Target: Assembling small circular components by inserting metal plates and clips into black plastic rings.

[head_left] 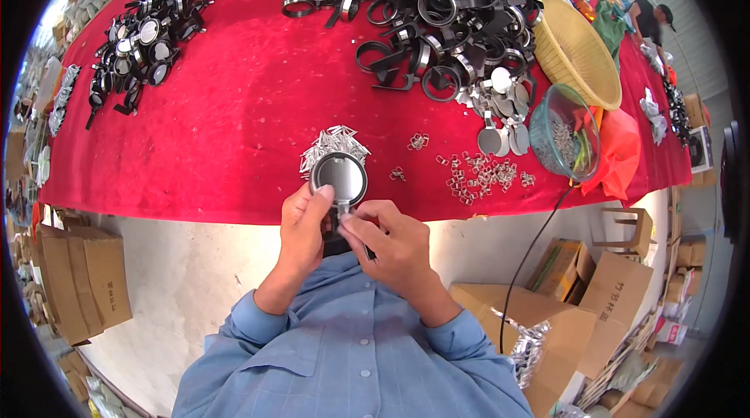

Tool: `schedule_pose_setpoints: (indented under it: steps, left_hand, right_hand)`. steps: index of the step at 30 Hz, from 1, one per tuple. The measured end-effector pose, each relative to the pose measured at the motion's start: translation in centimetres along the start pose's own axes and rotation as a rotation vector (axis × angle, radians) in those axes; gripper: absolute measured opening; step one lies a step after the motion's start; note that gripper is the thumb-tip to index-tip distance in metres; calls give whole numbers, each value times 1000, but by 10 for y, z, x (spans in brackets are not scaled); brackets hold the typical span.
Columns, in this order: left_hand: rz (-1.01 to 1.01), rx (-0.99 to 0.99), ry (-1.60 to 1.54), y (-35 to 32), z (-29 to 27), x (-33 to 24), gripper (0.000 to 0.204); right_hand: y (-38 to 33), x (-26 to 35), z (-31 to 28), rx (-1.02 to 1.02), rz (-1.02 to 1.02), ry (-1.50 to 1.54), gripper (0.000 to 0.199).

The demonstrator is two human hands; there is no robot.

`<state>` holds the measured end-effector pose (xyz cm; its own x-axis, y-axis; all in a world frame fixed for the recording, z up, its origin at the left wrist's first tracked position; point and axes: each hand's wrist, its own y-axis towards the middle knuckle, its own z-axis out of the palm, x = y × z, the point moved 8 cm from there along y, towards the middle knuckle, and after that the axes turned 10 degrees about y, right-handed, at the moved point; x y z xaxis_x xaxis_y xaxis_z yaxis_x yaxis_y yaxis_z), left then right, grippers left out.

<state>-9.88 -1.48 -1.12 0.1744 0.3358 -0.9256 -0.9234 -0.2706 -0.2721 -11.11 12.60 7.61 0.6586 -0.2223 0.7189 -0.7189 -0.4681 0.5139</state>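
Observation:
At the table's near edge my left hand (300, 226) is closed around a round black-rimmed holder (341, 177) with a shiny metal disc set in it, its thumb pressing on the disc's lower left. My right hand (397, 244) pinches with thumb and fingertips at the neck just below the disc. What lies between those fingertips is too small to make out. Directly behind the holder is a heap of slim silvery pins (336, 141). Small bent metal clips (484, 174) lie scattered to the right, with two little clusters of them nearer the pins.
A large pile of black ring holders (437, 8) covers the back right of the red-covered table (242, 105). Loose metal discs (500, 117) lie before it, beside a clear bowl (564, 133) and a yellow basket (574, 47). Assembled pieces (148, 35) are heaped back left. Cardboard boxes (86, 277) stand below.

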Motion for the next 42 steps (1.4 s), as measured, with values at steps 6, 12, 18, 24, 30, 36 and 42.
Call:
schedule_pose_setpoints:
  steps: [6,12,18,24,30,36,42]
  left_hand:
    - [106,121,-16,-12,7,-8,33]
    - [-14,375,161,-26,18,10,39]
    - [31,447,112,-42,24,-5,60]
    - [23,483,27,-37,15,7,29]
    - [-8,322,-4,-27,0,13,23]
    - [-79,243,-28,-31,-5,23,23]
    - [-109,218,-52,-30,-8,30,20]
  right_hand:
    - [-17,-42,-9,-235,483,538,18]
    - [-30,-66,20,-152,759,961,24]
    - [-45,-88,25,-133,812,827,24]
    - [-18,-113,-35,-196,370,137,16]
    - [6,-146,-76,-53,329,-515,16]
    - [1,-148,-68,65,282,-592,9]
    - [-4,-112,-53,-155,534,261,8]
